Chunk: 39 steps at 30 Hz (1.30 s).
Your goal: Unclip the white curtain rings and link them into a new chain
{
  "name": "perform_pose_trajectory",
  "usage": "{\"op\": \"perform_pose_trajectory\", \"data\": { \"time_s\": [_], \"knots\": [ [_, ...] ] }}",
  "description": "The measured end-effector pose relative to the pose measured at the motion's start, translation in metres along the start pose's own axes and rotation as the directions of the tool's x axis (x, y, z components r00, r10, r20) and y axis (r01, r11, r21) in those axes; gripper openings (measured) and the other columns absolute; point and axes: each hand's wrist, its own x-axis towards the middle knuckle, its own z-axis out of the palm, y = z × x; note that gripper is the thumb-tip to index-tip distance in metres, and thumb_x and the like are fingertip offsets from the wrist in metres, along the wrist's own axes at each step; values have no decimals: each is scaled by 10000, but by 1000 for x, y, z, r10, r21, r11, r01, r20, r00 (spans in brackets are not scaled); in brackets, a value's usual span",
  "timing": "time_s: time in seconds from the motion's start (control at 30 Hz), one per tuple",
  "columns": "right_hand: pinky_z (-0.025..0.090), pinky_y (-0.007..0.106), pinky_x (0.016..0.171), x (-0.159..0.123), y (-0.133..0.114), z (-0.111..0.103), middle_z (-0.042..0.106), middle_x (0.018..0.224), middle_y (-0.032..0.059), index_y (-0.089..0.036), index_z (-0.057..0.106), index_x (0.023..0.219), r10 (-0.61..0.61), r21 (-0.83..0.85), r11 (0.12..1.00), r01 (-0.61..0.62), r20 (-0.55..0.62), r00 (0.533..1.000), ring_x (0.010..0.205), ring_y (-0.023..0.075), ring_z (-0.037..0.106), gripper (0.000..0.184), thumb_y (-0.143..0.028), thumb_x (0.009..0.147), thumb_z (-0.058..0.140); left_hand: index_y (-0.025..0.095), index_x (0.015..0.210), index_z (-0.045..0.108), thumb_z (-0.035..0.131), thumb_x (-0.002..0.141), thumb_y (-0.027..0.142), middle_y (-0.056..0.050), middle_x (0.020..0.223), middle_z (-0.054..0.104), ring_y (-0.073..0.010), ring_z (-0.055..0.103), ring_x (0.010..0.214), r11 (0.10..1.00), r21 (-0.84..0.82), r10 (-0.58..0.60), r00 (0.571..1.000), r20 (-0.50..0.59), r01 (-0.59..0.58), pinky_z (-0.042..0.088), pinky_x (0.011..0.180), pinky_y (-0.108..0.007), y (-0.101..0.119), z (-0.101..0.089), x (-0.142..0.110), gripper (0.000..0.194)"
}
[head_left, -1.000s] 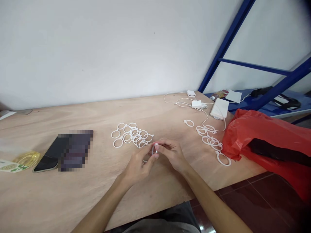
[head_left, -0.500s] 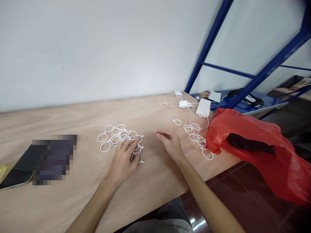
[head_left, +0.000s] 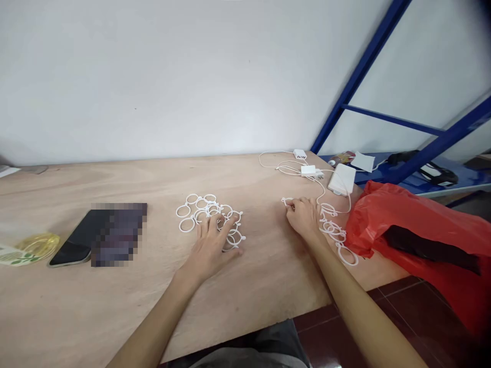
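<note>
Several white rings, each with a small knob, lie in an overlapping cluster (head_left: 187,225) on the wooden table. My left hand (head_left: 210,245) rests on the near side of this cluster, fingers spread, partly covering some rings. To the right, my right hand (head_left: 304,217) is on a single white ring (head_left: 284,200), its fingers bent together over it. Only the knob and far edge of that ring show; the hand hides the remainder. Beside my right wrist lies a second group of white rings (head_left: 348,254), strung out toward a red plastic bag.
The red plastic bag (head_left: 402,204), with something dark inside, hangs over the table's right edge. Behind it are a white power bank (head_left: 342,179), chargers (head_left: 308,170) and cables. A black phone (head_left: 79,240) and a yellow-and-clear packet (head_left: 38,248) lie left. A blue metal frame (head_left: 358,66) stands right.
My right hand has moved right, from above the bare table onto the single ring, which has shifted slightly left. My left hand stays at the cluster. The view has turned a little left.
</note>
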Motion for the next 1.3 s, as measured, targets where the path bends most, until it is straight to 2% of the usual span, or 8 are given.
{"op": "perform_pose_trajectory", "data": {
  "time_s": [0.13, 0.23, 0.33, 0.47, 0.6, 0.83, 1.0, 1.3],
  "knots": [
    [356, 415, 834, -16, -27, 1, 652, 897, 121, -153, 674, 845, -84, 424, 901, 95, -43, 996, 917, 270, 503, 221, -254, 847, 477, 283, 1352, 450, 618, 835, 363, -117, 1256, 449, -312, 375, 1162, 999, -22, -34, 993, -109, 32, 370, 982, -527, -2, 2, 2, 549],
    [395, 348, 757, -38, -60, -6, 627, 840, 52, -184, 633, 855, -112, 845, 534, -27, 102, 988, 794, 205, 518, 227, -380, 850, 518, 259, 1314, 481, 622, 837, 388, -114, 1233, 488, -294, 407, 1173, 988, -146, -79, 976, -202, 50, 369, 1004, -503, 1, 2, 4, 513],
    [386, 290, 692, -61, -91, -16, 581, 758, -3, -203, 616, 843, -221, 963, 97, -253, 268, 938, 708, 153, 495, 242, -443, 812, 597, 221, 1298, 476, 600, 856, 377, -107, 1233, 539, -254, 478, 1166, 933, -352, -175, 952, -252, 78, 401, 998, -438, 4, 2, 7, 485],
    [368, 264, 654, -79, -114, -24, 537, 720, -20, -201, 605, 783, -345, 894, -168, -414, 340, 875, 661, 122, 446, 239, -429, 770, 674, 183, 1224, 537, 601, 851, 335, -88, 1142, 637, -206, 596, 1011, 808, -578, -272, 942, -196, 113, 472, 902, -363, 9, 1, 8, 408],
    [373, 257, 648, -80, -116, -28, 548, 727, -17, -197, 631, 775, -373, 869, -185, -459, 370, 851, 658, 115, 441, 234, -414, 737, 711, 170, 1148, 589, 623, 832, 327, -62, 1037, 678, -185, 626, 927, 729, -673, -274, 954, -121, 124, 484, 874, -330, 13, -4, 9, 354],
    [417, 279, 693, -78, -109, -32, 618, 727, 5, -191, 664, 719, -340, 868, -151, -474, 404, 849, 722, 147, 532, 176, -328, 665, 760, 160, 795, 616, 574, 863, 361, 11, 693, 587, -121, 520, 661, 796, -601, -128, 990, -53, 71, 428, 626, -235, 12, -11, 10, 217],
    [451, 292, 646, -77, -108, -31, 637, 779, 15, -227, 702, 908, -295, 915, -162, -370, 313, 903, 701, 158, 562, 250, -358, 699, 745, 164, 879, 612, 571, 856, 354, 6, 707, 575, -117, 475, 624, 896, -444, -10, 998, -61, -18, 386, 588, -244, 12, -5, 6, 196],
    [447, 295, 626, -80, -106, -32, 604, 699, 14, -204, 664, 668, -312, 990, -19, -140, 127, 942, 647, 154, 553, 238, -396, 808, 660, 165, 696, 517, 535, 855, 331, 30, 618, 490, -93, 429, 563, 846, -532, -12, 999, -35, -9, 340, 536, -229, 20, 2, 1, 231]
  ]
}}
